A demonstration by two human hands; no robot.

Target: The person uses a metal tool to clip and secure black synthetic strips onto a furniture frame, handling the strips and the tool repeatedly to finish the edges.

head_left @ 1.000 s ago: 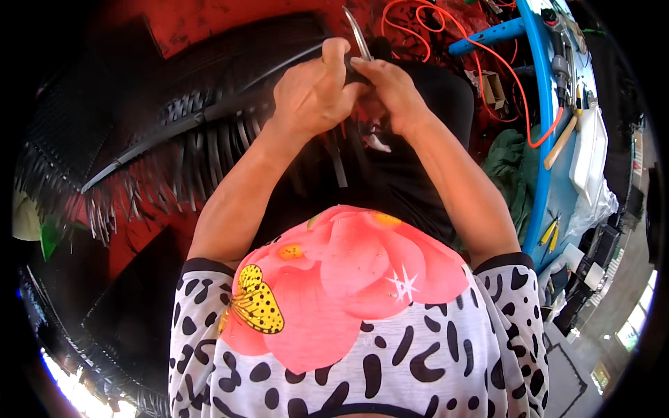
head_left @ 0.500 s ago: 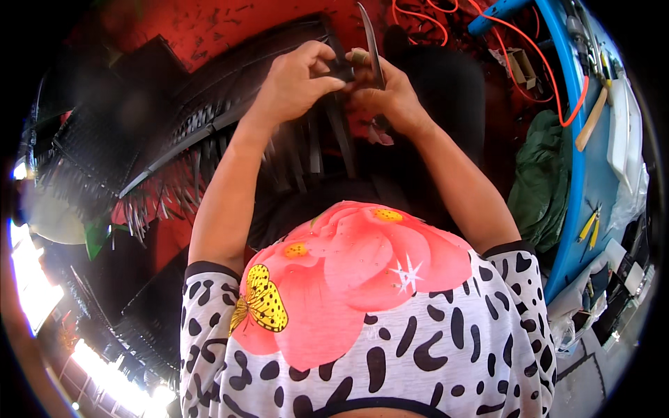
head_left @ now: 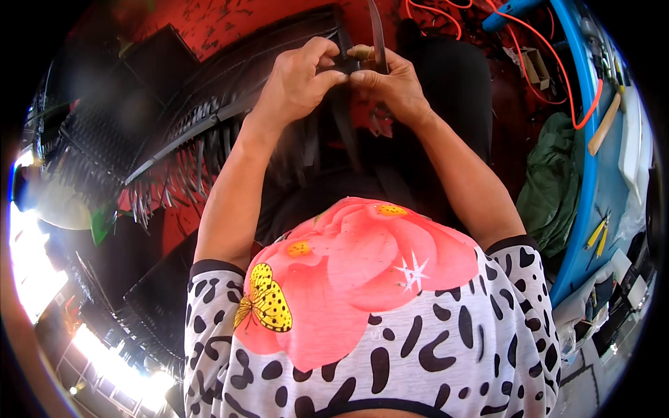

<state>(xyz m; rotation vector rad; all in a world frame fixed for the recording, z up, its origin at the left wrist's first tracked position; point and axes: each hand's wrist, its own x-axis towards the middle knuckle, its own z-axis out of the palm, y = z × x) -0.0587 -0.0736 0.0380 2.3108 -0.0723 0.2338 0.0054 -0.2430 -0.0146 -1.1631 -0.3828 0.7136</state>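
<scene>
Strip (head_left: 345, 65) in left hand (head_left: 300, 78); blade (head_left: 378, 38) in right hand (head_left: 397, 85); shirt (head_left: 369, 299) flower-printed.

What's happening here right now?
A person's left hand pinches a dark piece, thumbs nearly meeting, while the right hand holds a curved, blade-like tool pointing away. Black fringed strips spread to the left; yellow-handled pliers lie on a blue table at right.

head: left fisheye | from above | facing down | close over shirt (head_left: 362, 299)
</scene>
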